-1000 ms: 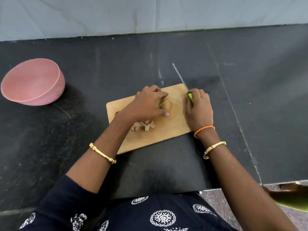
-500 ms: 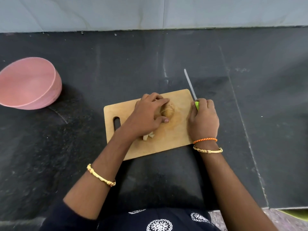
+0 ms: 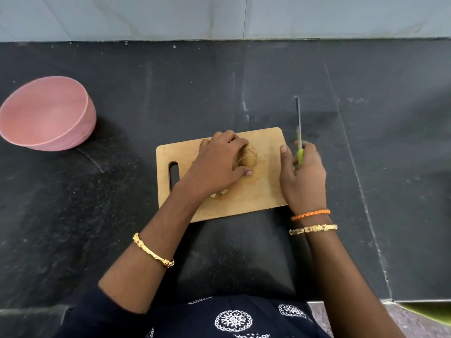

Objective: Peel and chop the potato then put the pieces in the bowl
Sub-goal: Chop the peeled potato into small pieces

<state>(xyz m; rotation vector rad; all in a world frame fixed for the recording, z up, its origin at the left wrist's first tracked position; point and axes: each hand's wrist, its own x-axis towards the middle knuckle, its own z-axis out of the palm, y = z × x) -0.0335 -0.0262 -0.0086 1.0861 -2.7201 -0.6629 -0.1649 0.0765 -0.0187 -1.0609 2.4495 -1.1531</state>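
A wooden cutting board [image 3: 263, 196] lies on the dark counter in front of me. My left hand [image 3: 219, 164] presses down on a brown potato [image 3: 249, 157] near the board's far side, covering most of it. A few pale potato pieces [image 3: 219, 193] peek out under my left wrist. My right hand [image 3: 302, 176] grips a knife [image 3: 298, 125] by its green handle at the board's right edge, blade pointing away from me and lifted off the potato. The pink bowl [image 3: 46, 115] sits at the far left, tilted, apart from the board.
A pale tiled wall [image 3: 219, 18] bounds the dark counter [image 3: 366, 167] at the back. The counter's front edge runs just before my body. A seam line crosses the counter to the right of the board.
My right hand has swung the knife from slanting left to pointing nearly straight away, and its fingers have loosened. The view shifted, hiding most chopped pieces under my left wrist.
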